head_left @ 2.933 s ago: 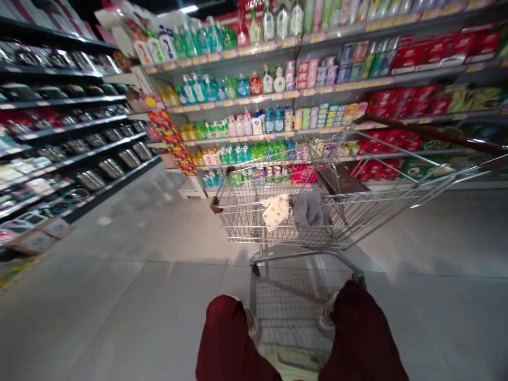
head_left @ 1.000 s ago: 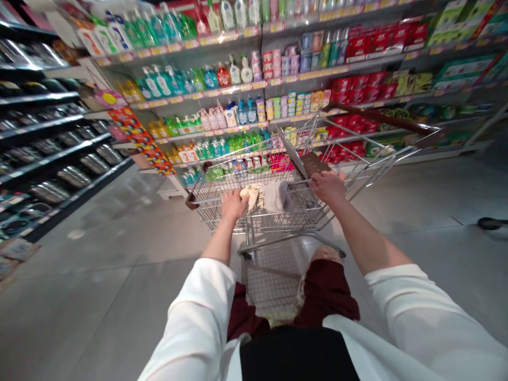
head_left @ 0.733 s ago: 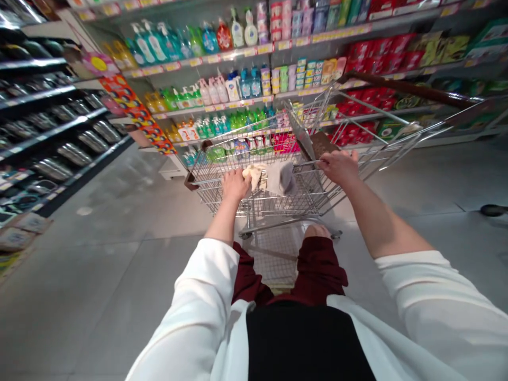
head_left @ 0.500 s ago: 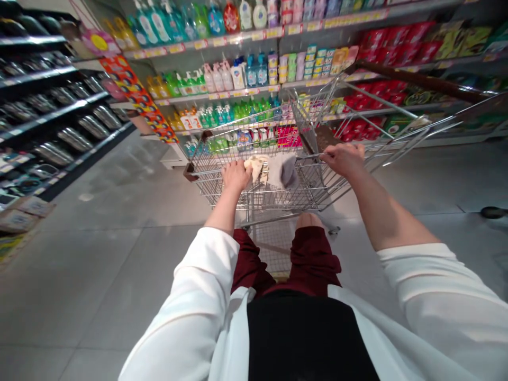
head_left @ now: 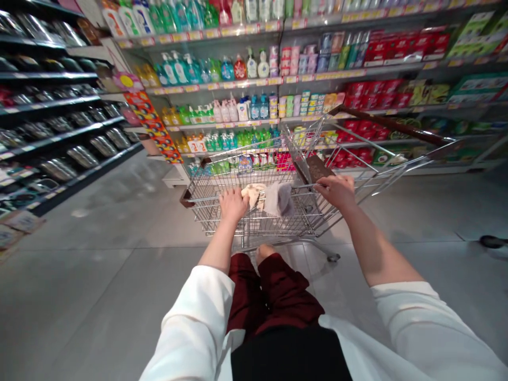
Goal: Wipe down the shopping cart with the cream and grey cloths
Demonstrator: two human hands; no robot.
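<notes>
A wire shopping cart stands sideways in front of me, its brown push handle off to the right. My left hand is closed over the near top rim, toward the cart's front end. Farther right, my right hand grips the same rim near the brown child-seat panel. Between my hands, a cream cloth item and a fluffy grey item lie at the rim; the cream one is close beside my left fingers. What the grey item is, I cannot make out.
Beyond the cart, a long shelf unit carries pump bottles, tubs and red packs. Another rack with shiny metal pots runs along the left. Grey tiled floor lies around me. A dark wheel shows at the right edge.
My view has tilted up, so the cart and hands appear lower and more upper shelves show. My legs have shifted in a step. Both hands keep their hold on the rim.
</notes>
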